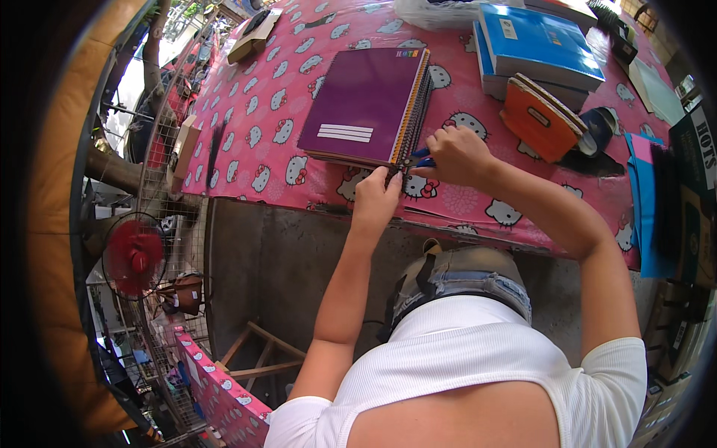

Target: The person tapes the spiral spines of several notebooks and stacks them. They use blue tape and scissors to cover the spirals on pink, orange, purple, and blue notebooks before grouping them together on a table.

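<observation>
A stack of spiral-bound notebooks with a purple cover [358, 97] lies on the table in front of me, with its dark coil binding [418, 112] along the right edge. My left hand [376, 196] is closed in a pinch at the near end of the binding, by the stack's lower right corner. In my right hand [459, 157] is a blue-handled hand tool that looks like pliers [423, 158]. Its dark jaws meet the coil end beside my left fingertips. What exactly the left fingers pinch is too small to make out.
The table has a pink cartoon-cat cover [254, 134], torn near the right. Thick blue-covered books [538, 48] are stacked at the far right, with an orange notebook [539, 119] leaning nearby. Dark boxes [694, 164] stand at the right edge. A red fan [136, 257] is at the left.
</observation>
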`<state>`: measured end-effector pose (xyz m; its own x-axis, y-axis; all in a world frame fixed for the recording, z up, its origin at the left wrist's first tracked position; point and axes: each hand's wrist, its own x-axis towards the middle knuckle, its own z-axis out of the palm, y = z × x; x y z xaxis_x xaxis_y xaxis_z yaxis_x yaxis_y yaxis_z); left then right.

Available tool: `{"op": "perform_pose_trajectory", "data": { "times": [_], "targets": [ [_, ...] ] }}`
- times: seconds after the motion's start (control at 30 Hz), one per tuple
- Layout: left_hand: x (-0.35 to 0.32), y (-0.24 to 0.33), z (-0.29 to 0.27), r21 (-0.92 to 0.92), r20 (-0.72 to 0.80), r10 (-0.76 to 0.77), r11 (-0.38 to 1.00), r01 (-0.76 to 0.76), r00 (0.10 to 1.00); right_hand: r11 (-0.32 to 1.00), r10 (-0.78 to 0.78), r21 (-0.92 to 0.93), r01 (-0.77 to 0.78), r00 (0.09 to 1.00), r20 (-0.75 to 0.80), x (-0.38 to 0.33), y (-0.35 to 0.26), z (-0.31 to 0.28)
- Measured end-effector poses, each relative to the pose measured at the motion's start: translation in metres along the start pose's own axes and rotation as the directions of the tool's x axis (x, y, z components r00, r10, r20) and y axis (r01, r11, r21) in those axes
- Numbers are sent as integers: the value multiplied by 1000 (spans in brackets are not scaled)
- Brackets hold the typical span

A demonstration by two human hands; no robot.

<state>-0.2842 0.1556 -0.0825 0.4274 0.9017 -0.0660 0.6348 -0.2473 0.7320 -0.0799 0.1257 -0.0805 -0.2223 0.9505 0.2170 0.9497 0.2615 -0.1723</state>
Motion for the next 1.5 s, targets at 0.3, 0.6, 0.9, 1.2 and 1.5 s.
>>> {"op": "perform_pose_trajectory", "data": {
  "times": [0.3,0.6,0.9,1.2,1.5],
  "targets": [
    [-3,7,-3,-396,73,-283,872,288,956,998,11,-59,-19,992,-124,-13,4,-1],
    [3,-14,8,-270,10,-156,951,153,988,993,95,70,-100,993,74,-1,-8,2],
    [0,-17,6,-348,1,-289,898,271,957,996,-11,-93,-9,977,-213,-15,10,18],
    [3,-17,13,-49,-137,1,999,-8,991,989,127,44,-138,970,206,3,-6,9],
    [1,-19,6,-478,103,-267,831,283,958,994,-17,-112,-3,983,-181,-12,4,29]
  ]
}}
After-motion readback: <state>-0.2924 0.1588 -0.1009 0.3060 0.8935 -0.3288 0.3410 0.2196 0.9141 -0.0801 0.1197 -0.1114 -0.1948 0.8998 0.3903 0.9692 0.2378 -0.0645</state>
